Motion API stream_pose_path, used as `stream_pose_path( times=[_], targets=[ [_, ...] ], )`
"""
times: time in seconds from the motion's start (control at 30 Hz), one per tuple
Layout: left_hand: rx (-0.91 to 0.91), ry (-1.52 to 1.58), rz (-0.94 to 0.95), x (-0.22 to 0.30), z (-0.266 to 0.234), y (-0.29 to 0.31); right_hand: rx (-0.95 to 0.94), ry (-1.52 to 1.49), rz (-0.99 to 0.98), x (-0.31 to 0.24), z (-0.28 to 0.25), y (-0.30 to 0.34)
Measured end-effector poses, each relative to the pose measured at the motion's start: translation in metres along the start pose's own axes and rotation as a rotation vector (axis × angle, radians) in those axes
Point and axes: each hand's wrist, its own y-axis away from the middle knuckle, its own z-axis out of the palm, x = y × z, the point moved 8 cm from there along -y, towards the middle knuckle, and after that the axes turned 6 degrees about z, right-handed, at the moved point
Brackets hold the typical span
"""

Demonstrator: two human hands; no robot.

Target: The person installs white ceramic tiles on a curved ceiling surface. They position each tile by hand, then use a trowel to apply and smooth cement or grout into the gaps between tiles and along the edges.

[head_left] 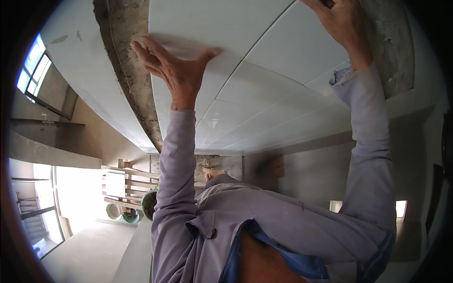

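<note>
The upper tile (pixel 203 21) was on the tiled face in front of you, its top cut off by the frame. Pale, glossy, flat. It read as stiff and brittle: fairly heavy for its thickness, slick on the face, likely to chip at corners and edges. Best hold, my judgement: flat palms spread wide on the face, fingers along the edges, no prying at one corner. Dust or damp would have made it slide under your fingers.

Your left hand (pixel 181 75) lay over its left side, back toward you. Fingers were splayed, thumb stretched far out to the right near the seam below, fingertips out by the left edge. It pressed or rested there and had nothing gripped; how hard, couldn't tell.

Your right hand (pixel 344 28) was higher, at the right side of the neighbouring tile (pixel 299 40). Fingertips ran out of frame, so couldn't tell how far open they were or whether they held anything.

A dark joint ran between those two tiles. Lower tiles (pixel 259 89) continued beneath. A rough bare strip (pixel 125 56) bordered the left edge; a rough grey patch (pixel 394 52) sat right. Further out, lower left: a wooden rack (pixel 137 184), a bucket (pixel 149 203) beside your left sleeve (pixel 177 160), and a window (pixel 35 70) above.
</note>
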Motion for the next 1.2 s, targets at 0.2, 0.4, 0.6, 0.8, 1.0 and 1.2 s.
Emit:
stream_pose_path(
  times=[0.2, 0.4, 0.6, 0.8, 1.0, 1.2],
  targets=[
    [-0.167, 0.048, -0.01, 0.024, 0.037, 0.022, 0.099, -0.018, -0.175, -0.003, 0.003, 0.004],
    [-0.253, 0.018, -0.088, 0.026, 0.041, 0.024, 0.102, -0.065, -0.155, 0.009, 0.003, 0.003],
    [-0.24, 0.0, -0.092, 0.026, 0.04, 0.023, 0.141, -0.012, -0.24, -0.002, -0.003, 0.003],
    [-0.232, 0.013, -0.083, 0.027, 0.04, 0.022, 0.098, -0.112, -0.207, 0.005, -0.001, 0.002],
    [-0.177, 0.089, -0.093, 0.018, 0.043, 0.033, 0.104, -0.06, -0.147, 0.0, 0.005, 0.005],
    [-0.164, 0.144, -0.117, 0.022, 0.043, 0.033, 0.022, -0.037, -0.115, -0.007, -0.002, 0.002]
  ],
)
